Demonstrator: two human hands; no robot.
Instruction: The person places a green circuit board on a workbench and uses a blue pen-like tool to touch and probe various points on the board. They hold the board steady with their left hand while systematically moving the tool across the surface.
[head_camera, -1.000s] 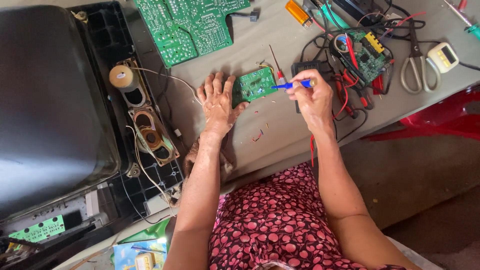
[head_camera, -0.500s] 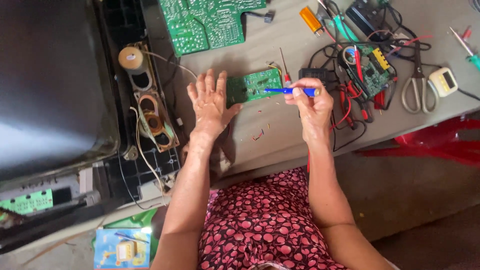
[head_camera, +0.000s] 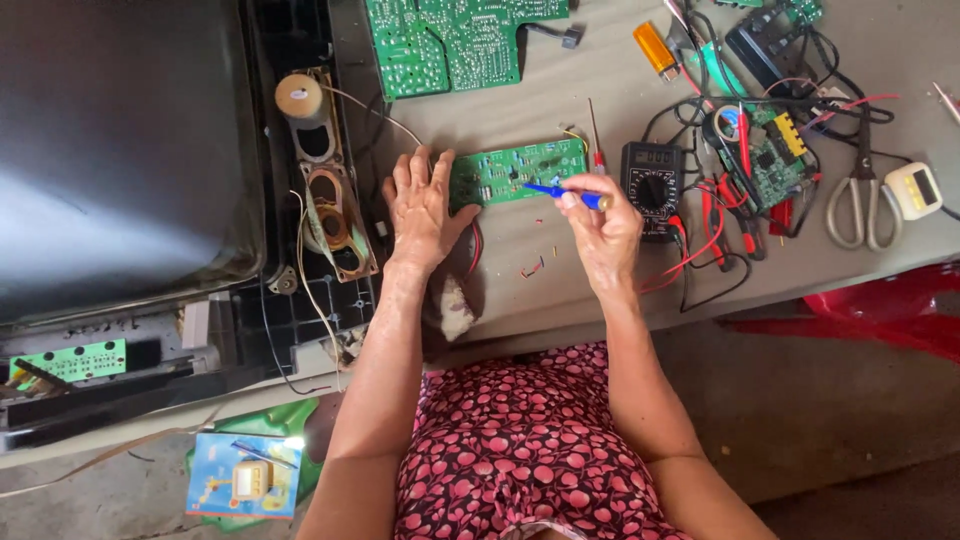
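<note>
The left hand (head_camera: 420, 205) lies flat on the desk (head_camera: 560, 290), fingers spread and gripping nothing, its fingertips touching the left end of a small green circuit board (head_camera: 515, 172). That board lies flat around the middle of the desk, a short way back from the near edge. The right hand (head_camera: 605, 235) is closed around a blue-handled tool (head_camera: 565, 193), whose tip points left onto the small board's surface.

Just right of the board stand a thin red-handled screwdriver (head_camera: 596, 140) and a black multimeter (head_camera: 652, 185), its red leads trailing toward the near edge. Further right a second green board (head_camera: 770, 150) sits in a tangle of wires, with scissors (head_camera: 858, 200) and a small white device (head_camera: 912, 190) near the right edge. A large green circuit board (head_camera: 450, 40) lies at the far edge. At the left end stands a dark television (head_camera: 110, 160), with oval speakers (head_camera: 335, 215) in its open black frame just beside the left hand.
</note>
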